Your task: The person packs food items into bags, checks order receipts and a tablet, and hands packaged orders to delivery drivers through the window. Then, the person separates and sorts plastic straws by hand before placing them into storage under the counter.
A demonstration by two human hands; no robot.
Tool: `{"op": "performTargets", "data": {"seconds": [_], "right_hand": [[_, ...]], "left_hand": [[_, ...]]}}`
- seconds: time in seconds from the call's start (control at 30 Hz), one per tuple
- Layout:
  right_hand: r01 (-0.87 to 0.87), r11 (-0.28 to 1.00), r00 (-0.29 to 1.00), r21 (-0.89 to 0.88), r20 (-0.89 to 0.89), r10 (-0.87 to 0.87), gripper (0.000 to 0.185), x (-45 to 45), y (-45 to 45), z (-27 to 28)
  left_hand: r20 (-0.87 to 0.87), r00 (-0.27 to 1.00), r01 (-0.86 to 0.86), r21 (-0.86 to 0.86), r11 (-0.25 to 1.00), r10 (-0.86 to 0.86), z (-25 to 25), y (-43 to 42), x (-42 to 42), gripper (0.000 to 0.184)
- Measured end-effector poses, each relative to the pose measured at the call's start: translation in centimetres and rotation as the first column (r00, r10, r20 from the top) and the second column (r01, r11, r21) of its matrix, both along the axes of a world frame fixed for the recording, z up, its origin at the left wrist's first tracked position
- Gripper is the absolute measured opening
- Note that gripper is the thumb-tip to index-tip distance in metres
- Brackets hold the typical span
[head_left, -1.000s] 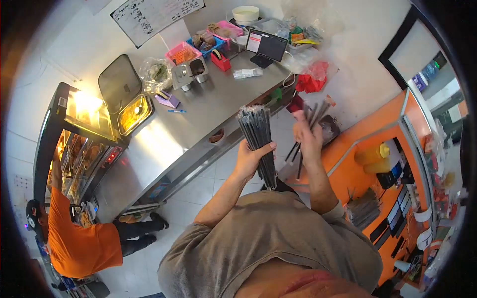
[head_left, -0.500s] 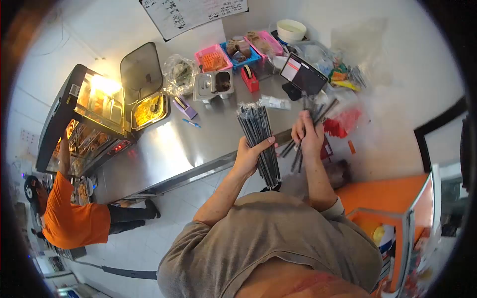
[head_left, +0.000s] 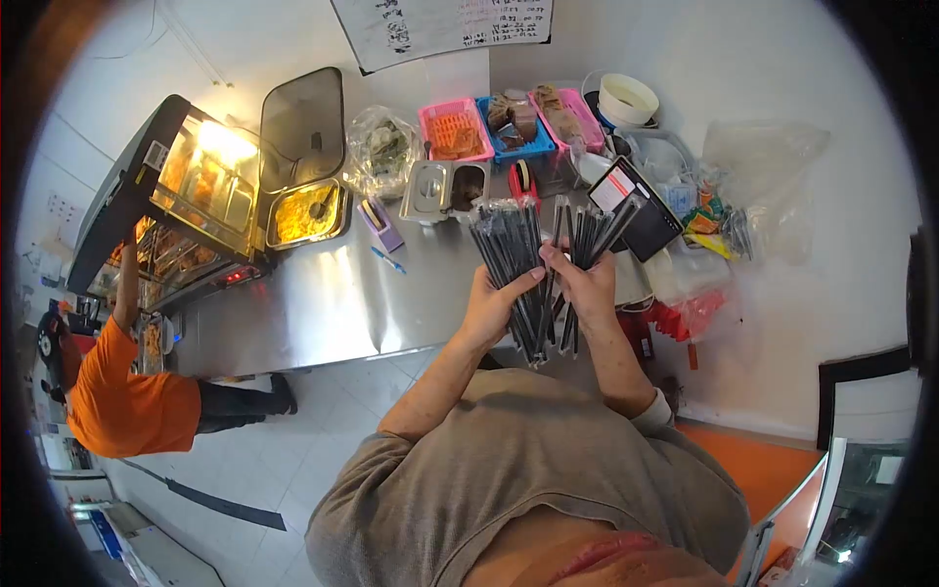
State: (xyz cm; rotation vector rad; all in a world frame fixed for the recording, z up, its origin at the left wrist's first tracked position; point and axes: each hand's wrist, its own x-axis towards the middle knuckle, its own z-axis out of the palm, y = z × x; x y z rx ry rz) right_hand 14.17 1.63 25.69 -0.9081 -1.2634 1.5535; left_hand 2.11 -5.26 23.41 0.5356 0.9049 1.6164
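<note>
A thick bundle of black straws in clear wrappers (head_left: pixel 504 240) stands roughly upright in my left hand (head_left: pixel 491 305), the thumb laid across it. My right hand (head_left: pixel 590 292) is closed around a second, looser bundle of wrapped black straws (head_left: pixel 584 233), whose tops fan out to the right. The two bundles are side by side, and my thumbs almost meet between them. Both are held in front of my body, over the near edge of the steel counter (head_left: pixel 323 303).
Along the back of the counter stand a pink basket (head_left: pixel 457 127), a blue basket (head_left: pixel 515 147), a steel two-part container (head_left: pixel 427 191) and a tablet (head_left: pixel 641 210). A lit food warmer (head_left: pixel 210 186) is at left, where a person in an orange shirt (head_left: pixel 132 396) reaches in.
My right hand has come up and left with its straws, from beside the counter's end to right beside the left bundle. The camera view has shifted a little.
</note>
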Motion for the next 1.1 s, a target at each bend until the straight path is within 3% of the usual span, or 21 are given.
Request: {"op": "performTargets", "data": {"seconds": [0.2,0.3,0.4,0.43,0.57,0.67,0.7,0.8,0.83,0.93,0.97,1.07,1.1], "right_hand": [[-0.028,0.993,0.998,0.116,0.056,0.022,0.012,-3.8,4.1,-0.6],[-0.066,0.997,0.995,0.039,0.072,0.063,0.012,-5.5,5.2,0.5],[0.084,0.992,0.996,0.095,-0.03,-0.082,0.021,-7.4,7.0,-0.3],[0.099,0.981,0.994,0.166,0.021,-0.104,0.03,-7.6,7.8,-0.7],[0.044,0.986,0.999,0.159,-0.01,-0.043,0.029,-9.3,9.3,-2.9],[0.086,0.96,0.994,0.266,0.036,-0.1,0.027,-11.3,8.0,-1.2],[0.138,0.922,0.988,0.362,0.02,-0.156,0.026,-11.2,9.6,-3.3],[0.061,0.998,0.997,-0.015,-0.05,-0.062,0.024,-10.0,11.4,-2.9],[0.012,0.997,0.994,0.076,-0.105,-0.004,0.023,-10.0,12.5,-2.7],[-0.081,0.991,0.965,-0.108,-0.257,0.05,0.021,-9.0,13.6,-1.4],[-0.204,0.96,0.954,-0.194,-0.259,0.151,0.018,-8.7,13.9,-1.2],[-0.2,0.979,0.978,-0.048,0.048,0.202,0.018,-9.3,13.7,-0.8],[-0.18,0.975,0.983,-0.129,0.008,0.182,0.019,-9.1,14.2,-1.4]], "left_hand": [[-0.163,0.987,0.003,0.037,0.999,0.003,-0.2,3.9,-4.6,0.027],[-0.161,0.987,-0.005,0.072,0.997,0.016,-0.5,5.7,-6.5,0.026],[-0.076,0.997,-0.001,0.031,1.0,0.004,-1.0,6.5,-8.3,0.028],[-0.073,0.997,0.007,0.025,1.0,-0.006,-1.2,6.8,-9.0,0.028],[-0.061,0.998,0.004,0.05,0.999,-0.001,-1.3,8.5,-9.9,0.026],[-0.043,0.999,-0.024,0.052,0.998,0.026,-0.5,9.5,-9.6,0.024],[-0.034,0.999,-0.035,0.046,0.998,0.036,-0.3,9.8,-9.6,0.024],[-0.019,1.0,0.002,0.039,0.999,-0.001,-0.5,10.3,-10.2,0.027],[-0.029,0.999,-0.012,0.029,1.0,0.013,-0.6,10.5,-10.2,0.027],[-0.072,0.996,-0.048,0.019,0.999,0.049,-1.0,11.3,-10.2,0.028],[-0.091,0.995,-0.049,0.025,0.998,0.052,-1.2,11.6,-10.1,0.028],[-0.121,0.99,-0.075,0.027,0.997,0.078,-1.0,12.2,-9.1,0.026],[-0.126,0.988,-0.091,0.027,0.995,0.094,-0.7,12.5,-8.8,0.025]]}}
